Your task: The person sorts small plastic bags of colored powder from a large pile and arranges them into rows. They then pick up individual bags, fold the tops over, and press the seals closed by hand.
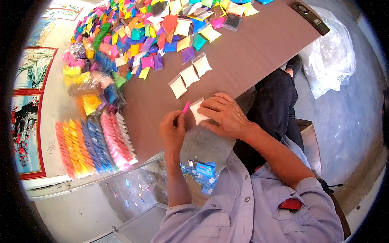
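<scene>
Near the table's front edge, my left hand (173,124) is closed in a pinch. A thin bright pink piece (186,107) sticks up from its fingertips; its kind I cannot make out. Just to the right, my right hand (227,115) grips a small cream-coloured packet (197,112), its fingers over the packet's right side and hiding part of it. Beyond both hands, a short row of similar cream packets lies slantwise on the table: a near one (178,87), a middle one (189,75) and a far one (201,65).
A big heap of colourful small packets (148,40) covers the far left of the brown table (239,52). Bundled strips of packets (95,141) line the left edge. A dark device (310,17) lies at the far right corner. A clear plastic bag (330,52) sits beyond.
</scene>
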Demonstrator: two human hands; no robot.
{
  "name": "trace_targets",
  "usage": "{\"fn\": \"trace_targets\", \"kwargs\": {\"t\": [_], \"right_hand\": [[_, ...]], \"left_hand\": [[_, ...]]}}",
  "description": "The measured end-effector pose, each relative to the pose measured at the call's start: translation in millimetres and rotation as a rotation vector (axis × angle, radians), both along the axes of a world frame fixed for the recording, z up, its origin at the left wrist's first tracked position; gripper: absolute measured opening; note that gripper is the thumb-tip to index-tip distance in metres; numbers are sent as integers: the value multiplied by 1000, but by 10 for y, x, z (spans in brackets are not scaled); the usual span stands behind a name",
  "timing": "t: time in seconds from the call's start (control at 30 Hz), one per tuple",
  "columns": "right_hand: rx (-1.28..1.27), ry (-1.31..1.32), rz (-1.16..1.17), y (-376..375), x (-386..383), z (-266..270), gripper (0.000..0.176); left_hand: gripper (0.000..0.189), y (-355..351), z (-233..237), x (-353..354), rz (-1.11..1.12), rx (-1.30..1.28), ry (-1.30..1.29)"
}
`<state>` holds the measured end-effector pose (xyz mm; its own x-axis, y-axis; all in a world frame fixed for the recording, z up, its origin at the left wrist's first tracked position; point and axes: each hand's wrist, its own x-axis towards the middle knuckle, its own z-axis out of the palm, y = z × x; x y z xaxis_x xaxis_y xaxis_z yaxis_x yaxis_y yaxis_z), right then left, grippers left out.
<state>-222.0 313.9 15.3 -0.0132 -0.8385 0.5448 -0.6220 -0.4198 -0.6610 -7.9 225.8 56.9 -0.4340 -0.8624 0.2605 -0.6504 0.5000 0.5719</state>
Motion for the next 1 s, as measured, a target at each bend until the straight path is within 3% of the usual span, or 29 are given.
{"fn": "trace_targets", "kwargs": {"t": [0.17, 0.43, 0.67, 1.0], "right_hand": [[-27, -6, -26, -1, -1, 48, 39], [-95, 30, -30, -13, -18, 35, 34], [-45, 19, -49, -17, 56, 32, 42], [-78, 45, -73, -21, 65, 3, 51]], "left_hand": [[9, 252, 208, -124, 45, 95, 9], [9, 105, 19, 15, 103, 76, 15], [9, 412, 340, -142, 63, 103, 0], [7, 401, 209, 48, 139, -40, -72]]}}
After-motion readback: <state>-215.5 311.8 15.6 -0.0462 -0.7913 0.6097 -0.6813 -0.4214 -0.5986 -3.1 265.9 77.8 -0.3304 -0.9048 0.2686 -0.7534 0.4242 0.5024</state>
